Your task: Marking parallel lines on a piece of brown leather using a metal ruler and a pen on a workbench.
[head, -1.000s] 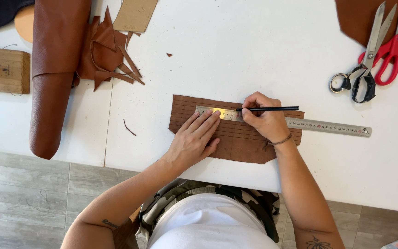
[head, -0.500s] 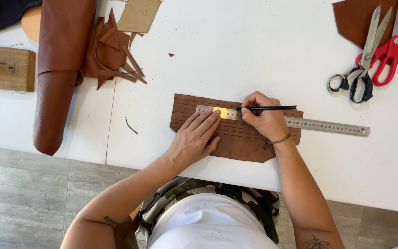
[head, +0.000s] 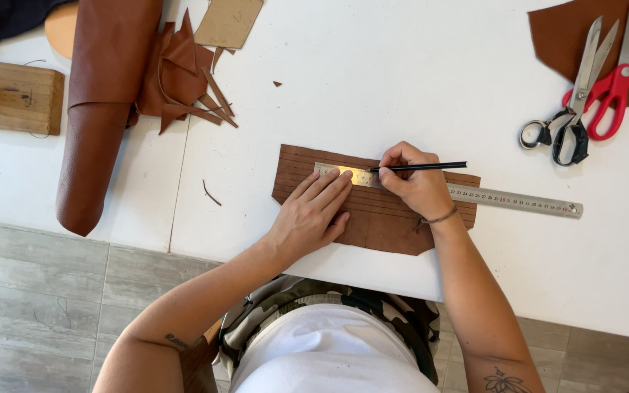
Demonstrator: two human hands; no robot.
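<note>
A roll of brown leather (head: 103, 109) is lying far left. My left hand (head: 313, 215), fingers flat and spread, is pressing the steel ruler (head: 475, 193) onto a lined brown leather piece (head: 373, 218) at the table's near edge. My right hand (head: 416, 178) is pinching a black pencil (head: 424, 167) against the ruler. Two pairs of scissors (head: 584, 94) are lying far right.

Left of the scissors (head: 591, 94): leather roll (head: 100, 109), leather scraps (head: 187, 76), cardboard piece (head: 228, 22), wooden block (head: 16, 96).

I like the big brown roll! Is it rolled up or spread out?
Rolled up. The leather roll lies as one long tube at the table's left edge.
</note>
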